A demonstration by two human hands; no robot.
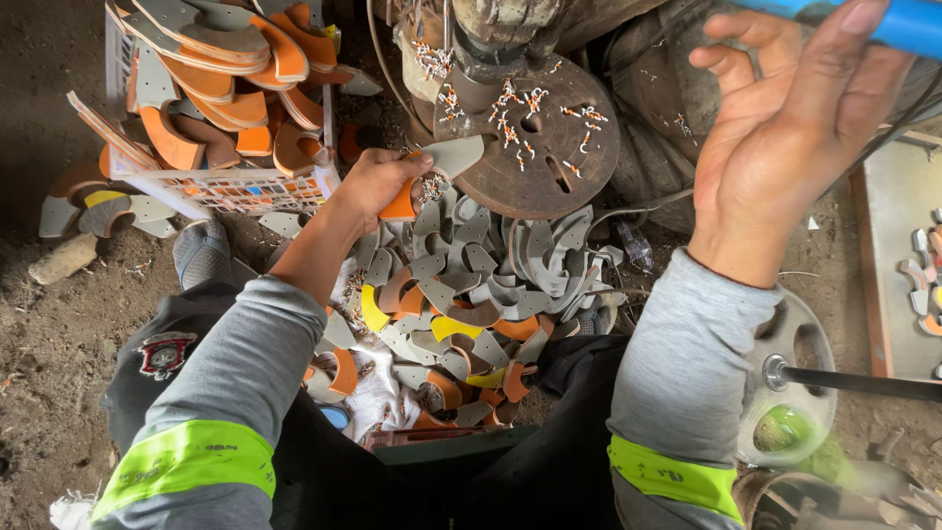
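Clearly the left hand (378, 182) is closed around a curved sole-shaped piece (432, 167), grey on one face and orange on the other, gripping it by its orange end so that the grey tip reaches out to the edge of the round metal plate (540, 137) of a rusty machine; held that way, the fingers stay back from the plate while the free end lies on it. The right hand (785, 137) is raised high and to the side, its fingers curled loosely over a blue handle (908, 22) that crosses the top corner of the view, thumb spread and palm turned toward the camera, a grip that looks suited to pulling the bar down rather than carrying it. Just below the left hand, between the person's knees, lies a loose heap of cut pieces (471, 294) in grey, orange and yellow, piled right under the plate as if they drop there from it. Small white-and-orange scraps (510, 113) are scattered over the plate around its holes. Beyond the left arm, a white plastic crate (235, 191) sits within easy reach, stacked with larger orange-and-grey blanks (216, 59). Near the right elbow a metal handwheel (795, 378) stands on a dark shaft, and the ground around is bare dirt.
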